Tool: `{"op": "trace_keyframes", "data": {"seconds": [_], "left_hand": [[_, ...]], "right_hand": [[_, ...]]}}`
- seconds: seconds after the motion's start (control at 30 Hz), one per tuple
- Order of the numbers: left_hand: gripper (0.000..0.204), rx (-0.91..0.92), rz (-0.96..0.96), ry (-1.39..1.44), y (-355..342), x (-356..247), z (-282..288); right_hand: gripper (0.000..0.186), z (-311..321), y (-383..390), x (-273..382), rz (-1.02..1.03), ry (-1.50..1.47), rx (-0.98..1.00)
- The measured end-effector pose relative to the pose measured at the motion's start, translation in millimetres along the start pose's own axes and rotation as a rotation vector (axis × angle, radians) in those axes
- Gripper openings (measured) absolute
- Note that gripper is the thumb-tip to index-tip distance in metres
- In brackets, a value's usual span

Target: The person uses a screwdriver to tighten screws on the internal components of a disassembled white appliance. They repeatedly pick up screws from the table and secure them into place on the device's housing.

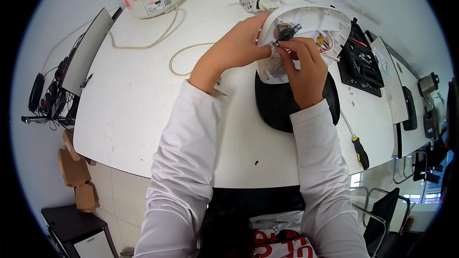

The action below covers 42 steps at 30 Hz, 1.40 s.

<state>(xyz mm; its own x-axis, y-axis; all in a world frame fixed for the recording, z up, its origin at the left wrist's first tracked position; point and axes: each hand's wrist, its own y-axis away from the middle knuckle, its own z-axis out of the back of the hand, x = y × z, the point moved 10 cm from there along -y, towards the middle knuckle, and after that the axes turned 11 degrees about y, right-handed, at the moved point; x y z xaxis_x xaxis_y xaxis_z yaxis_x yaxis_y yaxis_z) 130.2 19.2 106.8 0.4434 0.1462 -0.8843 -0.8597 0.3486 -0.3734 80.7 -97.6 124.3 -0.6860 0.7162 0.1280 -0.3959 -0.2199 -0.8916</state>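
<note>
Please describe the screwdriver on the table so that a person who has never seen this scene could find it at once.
Start from the white table and find the black oval base under the person's right hand. Just right of that base, near the table's front edge, lies the screwdriver, pointing away at a slant. It is the only tool with a thin metal shaft and a black and yellow handle.
</note>
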Motion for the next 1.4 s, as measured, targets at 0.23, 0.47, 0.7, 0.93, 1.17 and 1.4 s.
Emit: {"op": "trace_keyframes", "data": {"seconds": [0.23,0.47,0.7,0.93,1.17,1.4], "left_hand": [[0.053,-0.005,-0.013,0.028,0.5,-0.2,0.2],[0.054,-0.006,-0.001,0.032,1.1,-0.9,1.1],[0.055,0.003,0.031,0.033,1.0,2.9,1.0],[0.055,0.003,0.063,0.03,1.4,3.3,0.0],[0.055,0.004,0.04,0.085,-0.6,6.7,-1.0],[0.054,-0.008,0.009,0.1,0.2,3.7,1.4]], "right_hand": [[0.014,-0.5,-3.2,-1.0,-0.108,-0.044,0.034],[0.016,-4.8,-3.2,-3.8,-0.112,-0.096,0.024],[0.017,-7.7,-2.5,-8.3,-0.137,-0.085,0.078],[0.016,-2.1,-0.6,-6.6,-0.075,-0.082,0.054],[0.015,-3.3,-0.6,-7.7,-0.1,-0.112,0.047],[0.016,-3.5,-1.6,-6.4,-0.113,-0.099,0.069]]}}
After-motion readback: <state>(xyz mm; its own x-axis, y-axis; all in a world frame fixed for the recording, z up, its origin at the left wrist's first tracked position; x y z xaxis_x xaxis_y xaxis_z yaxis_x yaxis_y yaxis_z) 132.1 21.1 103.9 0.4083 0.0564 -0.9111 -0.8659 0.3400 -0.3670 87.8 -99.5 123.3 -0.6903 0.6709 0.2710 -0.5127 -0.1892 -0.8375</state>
